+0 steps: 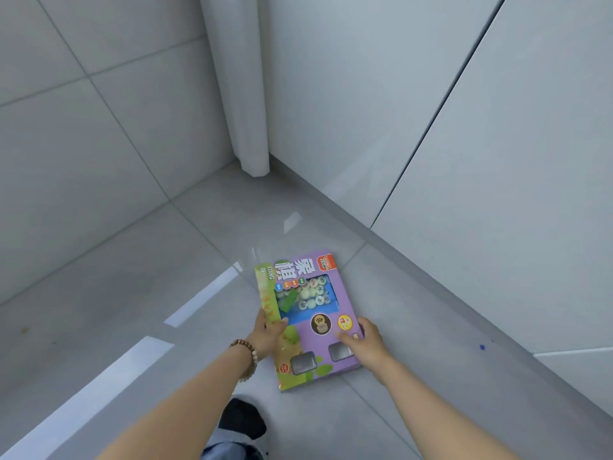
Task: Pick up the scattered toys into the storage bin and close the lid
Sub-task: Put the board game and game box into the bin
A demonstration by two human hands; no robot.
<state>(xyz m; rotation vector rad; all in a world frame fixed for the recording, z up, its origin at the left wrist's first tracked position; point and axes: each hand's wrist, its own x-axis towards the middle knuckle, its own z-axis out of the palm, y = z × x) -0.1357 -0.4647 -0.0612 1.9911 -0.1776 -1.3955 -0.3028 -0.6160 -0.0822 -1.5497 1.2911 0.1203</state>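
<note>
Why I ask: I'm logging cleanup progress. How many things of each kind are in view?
toy box: 1
hands: 2, the left hand and the right hand, both gripping the toy box
beaded bracelet: 1
shoe: 1
Total: 5

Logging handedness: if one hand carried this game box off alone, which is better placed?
Probably left: the left hand grips the game box mid-edge; the right hand holds lower, nearer a corner.

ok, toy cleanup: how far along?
Done: nothing that shows here. In hand: the xiangqi toy box, left grip and right grip holding its side edges. Left: binning it and closing the lid; no storage bin in view.
</note>
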